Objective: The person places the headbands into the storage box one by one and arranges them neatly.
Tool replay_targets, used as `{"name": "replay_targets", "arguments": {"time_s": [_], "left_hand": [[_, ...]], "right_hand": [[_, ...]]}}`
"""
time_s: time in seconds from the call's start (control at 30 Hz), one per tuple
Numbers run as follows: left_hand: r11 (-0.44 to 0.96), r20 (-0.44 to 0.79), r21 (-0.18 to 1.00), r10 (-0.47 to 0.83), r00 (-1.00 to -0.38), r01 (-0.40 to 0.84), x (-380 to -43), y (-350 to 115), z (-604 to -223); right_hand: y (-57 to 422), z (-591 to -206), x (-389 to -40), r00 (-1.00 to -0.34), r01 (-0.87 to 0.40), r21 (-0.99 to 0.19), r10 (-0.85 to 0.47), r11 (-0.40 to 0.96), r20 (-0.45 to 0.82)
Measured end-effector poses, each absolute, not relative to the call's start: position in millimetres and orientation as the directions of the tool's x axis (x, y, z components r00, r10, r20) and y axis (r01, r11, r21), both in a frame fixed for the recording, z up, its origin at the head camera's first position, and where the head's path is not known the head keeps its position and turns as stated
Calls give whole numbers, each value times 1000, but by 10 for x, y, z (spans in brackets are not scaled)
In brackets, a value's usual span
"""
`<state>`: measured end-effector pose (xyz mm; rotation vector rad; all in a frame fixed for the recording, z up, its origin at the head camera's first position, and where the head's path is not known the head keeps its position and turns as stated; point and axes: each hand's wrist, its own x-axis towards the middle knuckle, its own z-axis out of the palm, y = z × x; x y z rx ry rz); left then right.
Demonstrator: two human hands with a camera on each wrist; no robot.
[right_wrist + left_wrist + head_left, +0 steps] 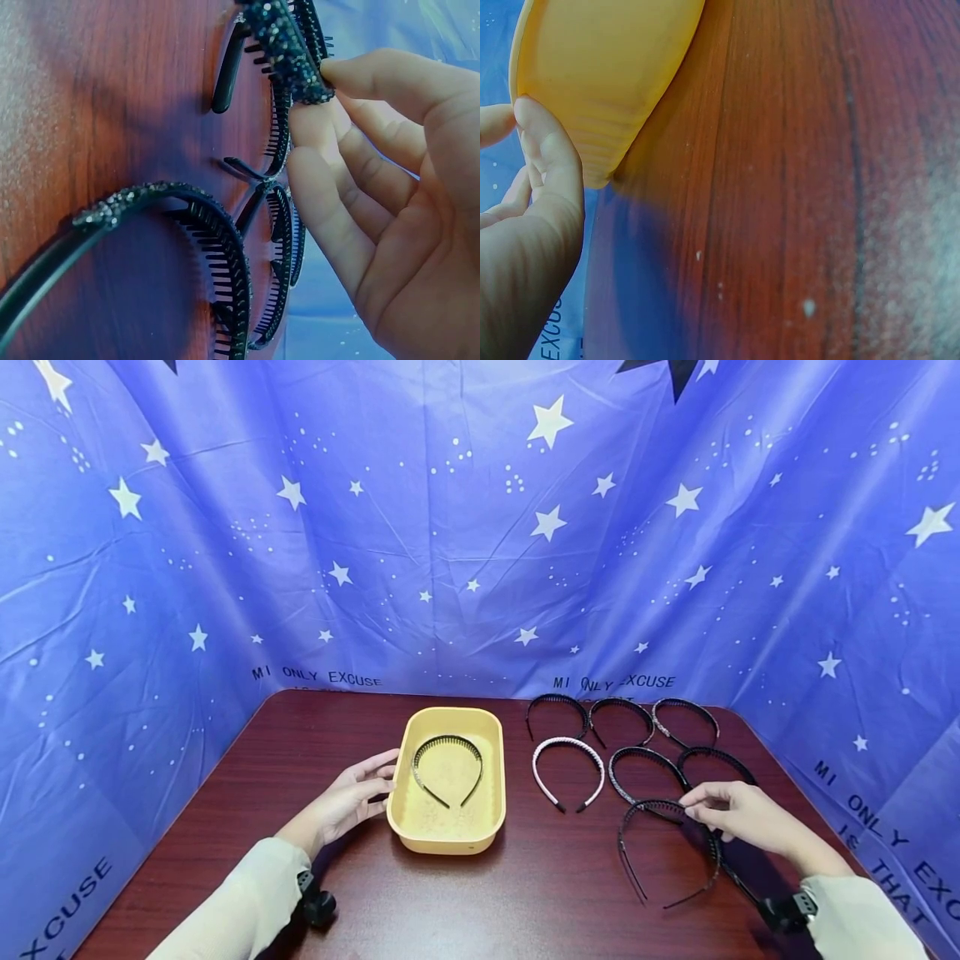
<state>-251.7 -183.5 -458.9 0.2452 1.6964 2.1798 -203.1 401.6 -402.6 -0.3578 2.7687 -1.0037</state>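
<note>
The glittery dark headband (285, 56) is pinched between the thumb and finger of your right hand (738, 814), toward the right edge of the worktop (465, 914). Your left hand (352, 797) has its fingers loosely extended, fingertips touching the left side of the yellow tray (448, 842), in which a second headband (448, 738) lies. A pale pink headband (564, 741) lies between tray and right hand; beyond, more dark headbands (643, 751) spread toward the worktop's far right corner. Starry blue cloth (465, 635) hangs behind the far edge.
</note>
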Motion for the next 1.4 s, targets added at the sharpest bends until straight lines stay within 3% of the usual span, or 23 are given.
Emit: {"name": "replay_targets", "arguments": {"time_s": [1.4], "left_hand": [[-207,-87,962,387,-918,-178,-2520,-1832,-4583]], "right_hand": [[3679,-3984,-2284,-939,-288,-624,-341,726,36]]}}
